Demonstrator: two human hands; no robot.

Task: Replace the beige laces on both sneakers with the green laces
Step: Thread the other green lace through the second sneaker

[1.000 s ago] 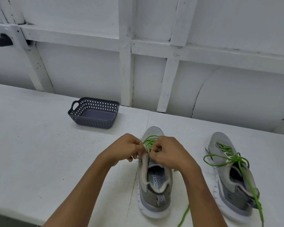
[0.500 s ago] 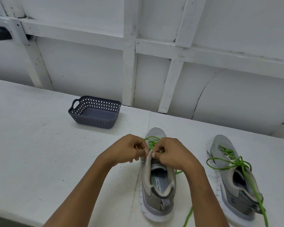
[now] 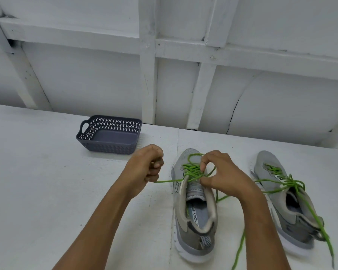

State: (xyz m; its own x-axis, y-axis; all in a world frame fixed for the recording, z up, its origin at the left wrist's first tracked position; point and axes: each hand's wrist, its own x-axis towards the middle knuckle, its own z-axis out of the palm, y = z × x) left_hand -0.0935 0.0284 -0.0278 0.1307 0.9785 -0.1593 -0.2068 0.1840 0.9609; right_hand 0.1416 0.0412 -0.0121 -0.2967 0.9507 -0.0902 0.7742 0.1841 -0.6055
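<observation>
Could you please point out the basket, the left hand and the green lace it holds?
basket (image 3: pixel 107 148): head view, front wall.
left hand (image 3: pixel 144 166): head view, back of the hand.
green lace (image 3: pixel 168 181): head view, taut strand beside the hand.

White table (image 3: pixel 47 191) bears basket (image 3: pixel 105 148), middle sneaker (image 3: pixel 183 227) and right sneaker (image 3: pixel 293 219).

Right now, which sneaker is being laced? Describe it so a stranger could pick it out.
On the white table, two grey sneakers sit right of the dark basket. It is the sneaker nearer the basket, under the right hand. Unlike its neighbour, its green lace is pulled taut sideways by the left hand.
</observation>
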